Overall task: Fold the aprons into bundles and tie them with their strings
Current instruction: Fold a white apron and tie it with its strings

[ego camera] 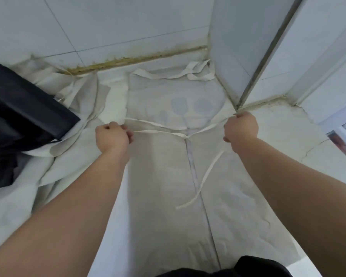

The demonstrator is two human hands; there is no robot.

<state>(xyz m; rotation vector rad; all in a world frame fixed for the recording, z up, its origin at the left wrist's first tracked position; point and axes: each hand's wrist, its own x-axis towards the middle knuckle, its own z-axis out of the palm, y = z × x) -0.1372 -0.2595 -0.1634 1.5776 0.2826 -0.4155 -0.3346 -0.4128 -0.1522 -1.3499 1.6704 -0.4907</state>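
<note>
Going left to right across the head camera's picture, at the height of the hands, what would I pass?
Black object → left hand → apron strings, crossing mid-apron → right hand.

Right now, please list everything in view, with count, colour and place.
apron: one, cream, folded long, middle of the counter
strings: two, cream, crossed over the apron, pulled sideways
neck strap: one, cream, far end of the apron
crumpled cloth: one heap, cream, left of the apron
dark object: one, black, far left
counter: one, white, under the cloth
tiled wall: one, white, behind
metal strip: one, grey, right corner
dark garment: one, black, bottom edge
left hand, right hand: two, bare, each grips a string
</note>
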